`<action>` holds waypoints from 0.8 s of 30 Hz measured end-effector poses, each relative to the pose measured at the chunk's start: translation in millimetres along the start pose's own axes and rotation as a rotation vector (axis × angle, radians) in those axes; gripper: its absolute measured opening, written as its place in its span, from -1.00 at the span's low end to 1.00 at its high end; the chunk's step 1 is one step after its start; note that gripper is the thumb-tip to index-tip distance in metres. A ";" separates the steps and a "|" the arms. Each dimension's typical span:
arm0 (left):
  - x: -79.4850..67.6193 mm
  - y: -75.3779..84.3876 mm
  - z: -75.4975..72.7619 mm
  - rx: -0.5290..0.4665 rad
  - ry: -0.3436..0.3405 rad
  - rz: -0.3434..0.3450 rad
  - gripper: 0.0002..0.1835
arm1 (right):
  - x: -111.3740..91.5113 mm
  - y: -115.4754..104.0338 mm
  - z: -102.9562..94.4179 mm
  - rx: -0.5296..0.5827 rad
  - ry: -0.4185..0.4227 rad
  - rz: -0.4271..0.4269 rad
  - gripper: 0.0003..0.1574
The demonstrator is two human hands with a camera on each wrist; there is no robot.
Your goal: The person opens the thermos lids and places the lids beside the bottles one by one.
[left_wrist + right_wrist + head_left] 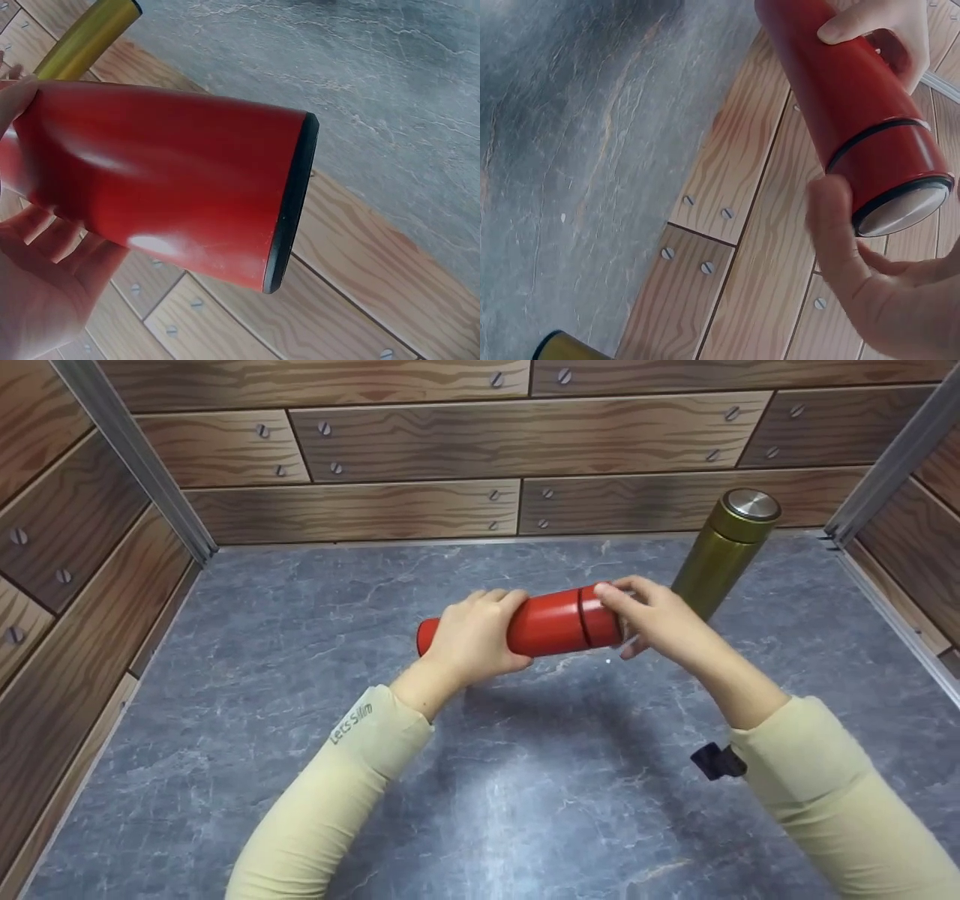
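A red thermos bottle (546,624) with a dark base rim lies nearly level, held above the grey surface. Round its body grips my left hand (480,639). At its other end sits a red lid (889,169) with a silver top and a black seam below. My right hand (664,619) curls around this lid, the thumb on the near side and a finger on the far side. In the left wrist view the bottle's body (180,180) slopes to its black-rimmed base.
An olive-green thermos (724,559) with a silver-topped lid stands upright at the back right, just behind my right hand. Wood-patterned walls (412,439) border the grey marbled table (300,810). Metal corner posts (154,465) rise at the back corners.
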State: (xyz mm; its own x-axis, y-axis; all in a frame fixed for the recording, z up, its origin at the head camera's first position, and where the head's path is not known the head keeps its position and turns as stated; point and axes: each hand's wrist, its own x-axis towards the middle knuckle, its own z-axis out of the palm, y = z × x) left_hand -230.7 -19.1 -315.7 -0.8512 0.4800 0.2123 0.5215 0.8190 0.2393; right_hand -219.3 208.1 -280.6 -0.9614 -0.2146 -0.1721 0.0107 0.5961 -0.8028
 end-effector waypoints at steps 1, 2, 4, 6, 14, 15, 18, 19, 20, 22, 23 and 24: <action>0.7 0.5 -0.9 0.001 -0.001 0.004 -0.29 | 0.2 0.8 -0.6 0.005 -0.004 -0.007 -0.18; 1.2 0.9 -1.8 0.003 -0.001 0.006 -0.29 | 0.5 1.6 -1.0 0.004 -0.006 -0.020 -0.21; 1.7 0.9 -3.5 0.010 0.002 0.003 -0.29 | 0.7 3.1 -1.7 0.017 -0.019 -0.056 -0.25; 2.0 0.9 -5.0 0.013 0.004 -0.004 -0.28 | 0.7 4.0 -2.2 0.037 -0.036 -0.079 -0.21; 0.8 3.3 -7.2 0.016 -0.005 -0.002 -0.28 | -0.1 2.0 -0.4 0.045 -0.033 -0.021 -0.28; 0.5 3.1 -6.8 0.020 -0.003 0.000 -0.28 | -0.2 2.3 -0.3 0.051 -0.038 -0.022 -0.28; -0.3 2.5 -5.3 0.023 0.003 0.001 -0.28 | -0.8 3.5 -1.3 0.062 -0.056 -0.007 -0.18; -0.4 2.7 -4.5 0.022 0.003 -0.001 -0.27 | -1.2 4.1 -2.0 0.061 -0.057 0.005 -0.18; -0.6 3.2 -3.7 0.019 0.002 -0.002 -0.27 | -1.6 4.3 -2.5 0.062 -0.054 0.016 -0.18; -0.7 3.8 -3.1 0.012 0.000 -0.002 -0.27 | -1.9 4.8 -2.8 0.070 -0.047 0.022 -0.21; -0.8 3.9 -3.4 0.011 -0.001 -0.001 -0.27 | -1.9 4.8 -2.7 0.072 -0.045 0.016 -0.25; -0.7 3.9 -3.6 0.011 -0.001 0.000 -0.27 | -1.9 4.7 -2.8 0.074 -0.046 0.011 -0.28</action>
State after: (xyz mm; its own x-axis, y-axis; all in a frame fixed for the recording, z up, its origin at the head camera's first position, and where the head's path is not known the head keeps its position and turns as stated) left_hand -227.9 -17.4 -311.5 -0.8510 0.4805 0.2118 0.5212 0.8222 0.2287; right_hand -218.2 213.4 -282.5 -0.9474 -0.2453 -0.2057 0.0427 0.5399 -0.8407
